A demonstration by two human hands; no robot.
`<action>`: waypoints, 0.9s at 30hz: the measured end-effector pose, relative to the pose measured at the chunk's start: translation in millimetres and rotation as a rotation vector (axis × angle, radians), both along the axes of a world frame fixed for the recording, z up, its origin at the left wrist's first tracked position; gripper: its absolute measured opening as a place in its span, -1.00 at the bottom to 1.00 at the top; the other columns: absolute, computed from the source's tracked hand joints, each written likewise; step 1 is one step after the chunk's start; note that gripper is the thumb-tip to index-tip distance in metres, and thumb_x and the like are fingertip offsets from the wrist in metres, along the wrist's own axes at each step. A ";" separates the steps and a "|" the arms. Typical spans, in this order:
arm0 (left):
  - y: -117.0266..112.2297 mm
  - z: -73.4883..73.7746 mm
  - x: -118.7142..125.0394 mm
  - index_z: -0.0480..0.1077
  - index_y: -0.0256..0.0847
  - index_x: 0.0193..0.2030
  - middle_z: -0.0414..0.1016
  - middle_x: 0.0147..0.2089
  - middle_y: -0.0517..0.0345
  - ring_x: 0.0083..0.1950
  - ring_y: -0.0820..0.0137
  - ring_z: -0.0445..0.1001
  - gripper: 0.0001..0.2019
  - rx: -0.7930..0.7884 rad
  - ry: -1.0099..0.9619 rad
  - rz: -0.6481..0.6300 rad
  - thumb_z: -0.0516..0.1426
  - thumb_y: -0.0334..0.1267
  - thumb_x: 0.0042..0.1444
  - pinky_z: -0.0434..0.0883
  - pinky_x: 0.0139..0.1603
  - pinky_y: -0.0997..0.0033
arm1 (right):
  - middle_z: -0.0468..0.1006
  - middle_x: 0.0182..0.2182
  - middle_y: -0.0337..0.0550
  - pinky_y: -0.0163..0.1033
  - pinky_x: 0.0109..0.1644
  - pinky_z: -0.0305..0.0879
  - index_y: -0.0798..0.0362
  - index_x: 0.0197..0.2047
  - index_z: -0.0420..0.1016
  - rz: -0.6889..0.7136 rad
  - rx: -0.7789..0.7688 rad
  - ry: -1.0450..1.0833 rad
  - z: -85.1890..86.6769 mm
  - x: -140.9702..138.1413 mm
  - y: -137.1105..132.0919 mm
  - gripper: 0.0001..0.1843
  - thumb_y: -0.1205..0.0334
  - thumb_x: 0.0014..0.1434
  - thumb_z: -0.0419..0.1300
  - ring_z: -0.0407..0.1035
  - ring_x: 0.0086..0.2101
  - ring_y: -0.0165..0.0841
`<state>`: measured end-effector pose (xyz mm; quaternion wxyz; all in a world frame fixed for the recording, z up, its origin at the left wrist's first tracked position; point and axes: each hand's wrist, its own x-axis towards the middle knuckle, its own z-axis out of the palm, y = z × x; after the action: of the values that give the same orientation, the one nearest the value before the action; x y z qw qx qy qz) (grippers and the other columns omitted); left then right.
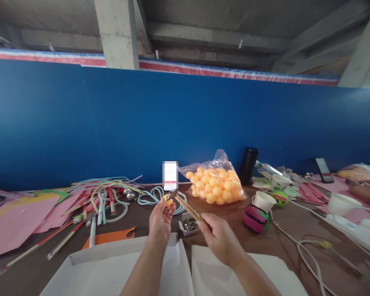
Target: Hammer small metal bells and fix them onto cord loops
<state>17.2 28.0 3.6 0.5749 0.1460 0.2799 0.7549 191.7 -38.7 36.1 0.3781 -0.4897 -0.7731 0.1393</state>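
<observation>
My left hand (161,218) is raised over the table, its fingers closed around an orange ping-pong ball (166,202). My right hand (217,236) grips the lower end of a pliers-like tool (191,207) with long tan handles. The tool's dark metal head meets the ball's top; whether it grips a small metal part there cannot be made out. Below, between the hands, a small open box (185,232) holds many shiny metal pieces. A clear plastic bag (220,158) full of orange balls stands behind my right hand.
White trays or boxes (89,271) lie in front. Pale blue tubing (151,196), coloured paper (24,222) and sticks cover the left. Rightward are a black bottle (249,166), paper cup (264,202), magenta pouch (254,218), white cables (308,250), and a phone (324,169).
</observation>
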 end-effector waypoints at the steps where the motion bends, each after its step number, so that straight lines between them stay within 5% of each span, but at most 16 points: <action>1: -0.3 0.4 0.2 0.39 -0.37 -0.32 0.49 -0.44 0.01 -0.41 0.46 0.50 -0.93 -0.001 0.001 -0.001 0.12 -0.39 0.10 0.50 -0.33 0.49 | 0.49 -0.39 -0.16 -0.33 -0.33 0.18 0.06 -0.32 0.39 0.000 0.001 0.003 0.2 0.0 -0.2 -0.75 0.19 0.26 -0.07 0.35 -0.35 -0.33; 16: -5.1 4.8 -1.9 0.40 -0.37 -0.26 0.52 -0.30 -0.11 -0.48 0.50 0.43 -0.87 0.014 -0.078 -0.086 0.08 -0.35 0.11 0.44 -0.47 0.51 | 0.47 -0.44 -0.17 -0.34 -0.37 0.22 0.05 -0.30 0.37 0.031 -0.007 0.108 4.7 -0.1 -5.6 -0.74 0.16 0.28 -0.07 0.37 -0.40 -0.34; 27: -3.0 0.5 -3.4 0.40 -0.33 -0.34 0.44 -0.48 0.09 -0.52 0.51 0.38 -0.89 0.056 -0.122 -0.117 0.12 -0.30 0.08 0.36 -0.56 0.55 | 0.49 -0.34 -0.16 -0.31 -0.24 0.21 0.03 -0.12 0.38 0.100 0.029 0.068 7.8 -1.9 -9.3 -0.77 0.21 0.28 -0.05 0.35 -0.32 -0.33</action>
<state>13.9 24.9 4.0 0.6296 0.1317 0.2143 0.7351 189.8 -48.0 44.0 0.4038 -0.4399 -0.7853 0.1635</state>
